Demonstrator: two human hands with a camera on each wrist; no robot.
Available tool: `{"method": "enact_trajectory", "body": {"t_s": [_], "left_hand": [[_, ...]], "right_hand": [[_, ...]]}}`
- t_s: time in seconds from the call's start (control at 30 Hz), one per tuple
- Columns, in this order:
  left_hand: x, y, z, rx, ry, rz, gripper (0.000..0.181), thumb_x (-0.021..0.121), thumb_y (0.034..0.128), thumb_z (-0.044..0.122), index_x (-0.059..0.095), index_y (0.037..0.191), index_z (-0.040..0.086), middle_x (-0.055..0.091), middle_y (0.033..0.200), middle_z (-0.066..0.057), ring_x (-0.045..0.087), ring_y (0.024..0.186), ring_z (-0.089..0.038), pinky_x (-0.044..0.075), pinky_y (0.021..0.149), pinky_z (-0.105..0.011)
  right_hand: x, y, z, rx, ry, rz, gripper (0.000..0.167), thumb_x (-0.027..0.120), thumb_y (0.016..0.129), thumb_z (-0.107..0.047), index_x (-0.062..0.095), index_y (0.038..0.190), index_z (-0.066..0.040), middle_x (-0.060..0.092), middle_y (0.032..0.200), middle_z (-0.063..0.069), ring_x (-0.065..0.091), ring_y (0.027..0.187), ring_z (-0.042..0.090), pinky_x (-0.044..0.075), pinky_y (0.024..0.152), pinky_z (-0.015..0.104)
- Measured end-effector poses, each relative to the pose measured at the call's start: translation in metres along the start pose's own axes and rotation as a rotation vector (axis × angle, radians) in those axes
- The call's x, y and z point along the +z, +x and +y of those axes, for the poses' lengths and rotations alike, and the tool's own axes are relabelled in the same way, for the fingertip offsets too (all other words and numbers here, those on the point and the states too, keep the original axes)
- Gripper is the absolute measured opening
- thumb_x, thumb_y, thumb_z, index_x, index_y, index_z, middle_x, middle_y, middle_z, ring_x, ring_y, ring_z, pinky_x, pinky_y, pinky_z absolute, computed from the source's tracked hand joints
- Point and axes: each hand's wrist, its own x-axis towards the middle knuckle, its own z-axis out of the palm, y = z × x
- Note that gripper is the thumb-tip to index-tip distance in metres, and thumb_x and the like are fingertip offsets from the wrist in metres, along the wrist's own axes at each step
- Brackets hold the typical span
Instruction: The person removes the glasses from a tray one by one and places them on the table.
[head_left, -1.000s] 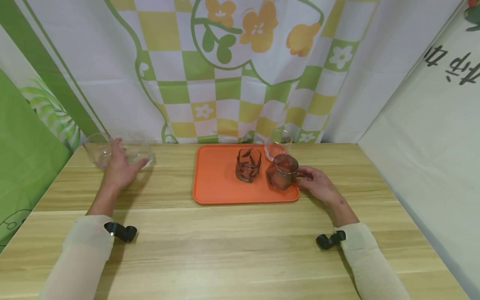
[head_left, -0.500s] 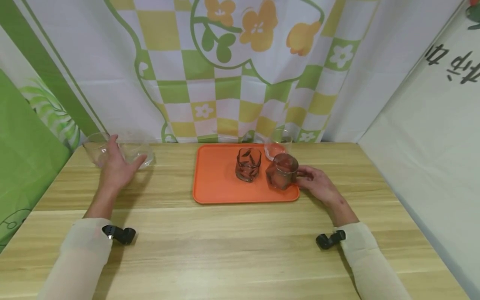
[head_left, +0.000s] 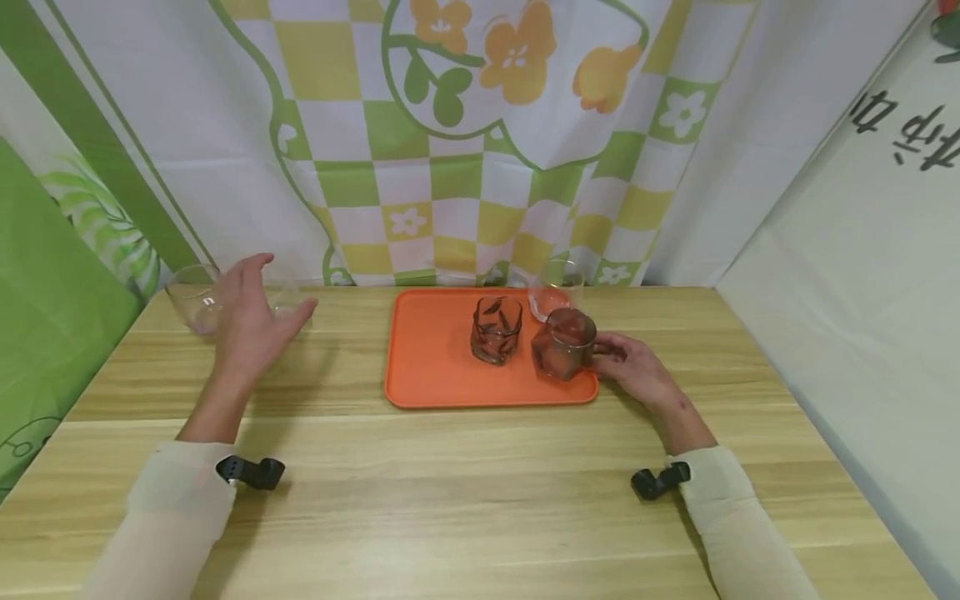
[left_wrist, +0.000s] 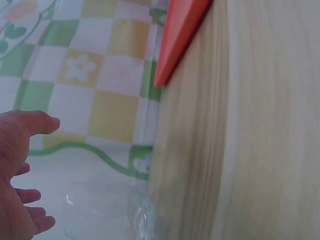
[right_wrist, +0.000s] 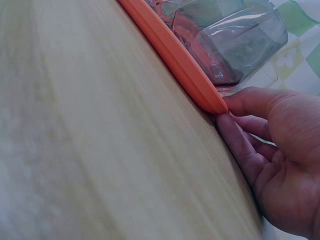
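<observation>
At the orange tray's [head_left: 431, 367] right edge, my right hand [head_left: 637, 371] pinches the rim. The right wrist view has the thumb above and fingers beneath the tray's corner [right_wrist: 212, 100]. A smoky faceted glass [head_left: 562, 346] stands on the tray beside that hand. Left of it is a dark ribbed tumbler [head_left: 497, 332]; a clear glass [head_left: 557, 283] stands behind. My left hand [head_left: 255, 325] holds nothing, thumb and fingers spread. In the head view it partly covers a clear glass, whose base [left_wrist: 145, 215] shows in the left wrist view. Another clear glass [head_left: 191, 300] stands farther left.
The wooden table [head_left: 450, 492] carries everything. Directly behind its back edge hangs a checked, flowered curtain [head_left: 465, 183]. A white sheet with black characters [head_left: 862, 250] rises on the right, and green cloth [head_left: 60, 275] hangs at the left.
My left hand has risen off the clear glass, shifting slightly right, its fingers now bent higher above it. My right hand keeps its place at the tray edge. Tray and glasses stay put.
</observation>
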Motion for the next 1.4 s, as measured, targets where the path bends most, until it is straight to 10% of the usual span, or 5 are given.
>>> {"method": "enact_trajectory", "body": {"t_s": [0.2, 0.83, 1.4], "left_hand": [[0.009, -0.006, 0.025, 0.092, -0.055, 0.005, 0.069, 0.082, 0.0875, 0.02, 0.048, 0.142, -0.003, 0.043, 0.146, -0.027, 0.041, 0.134, -0.048, 0.036, 0.105, -0.063], [0.065, -0.038, 0.087, 0.315, -0.199, -0.255, 0.059, 0.078, 0.0926, 0.019, 0.053, 0.143, 0.002, 0.053, 0.14, -0.016, 0.051, 0.127, -0.033, 0.046, 0.099, -0.049], [0.125, -0.038, 0.114, 0.182, -0.214, -0.439, 0.082, 0.08, 0.0909, 0.036, 0.039, 0.157, 0.013, 0.041, 0.155, -0.013, 0.042, 0.14, -0.035, 0.042, 0.106, -0.059]], "right_hand": [[0.001, 0.0, 0.001, -0.005, 0.037, -0.002, 0.051, 0.07, 0.099, -0.011, 0.053, 0.144, 0.005, 0.059, 0.134, 0.024, 0.059, 0.111, 0.021, 0.049, 0.086, 0.022], [0.0, 0.002, 0.002, 0.009, 0.019, -0.009, 0.052, 0.071, 0.098, -0.014, 0.054, 0.144, 0.003, 0.06, 0.135, 0.023, 0.062, 0.108, 0.018, 0.05, 0.087, 0.023], [-0.001, 0.0, 0.001, 0.025, 0.014, -0.003, 0.053, 0.07, 0.099, -0.014, 0.052, 0.146, 0.003, 0.059, 0.135, 0.023, 0.062, 0.108, 0.019, 0.05, 0.087, 0.023]]}}
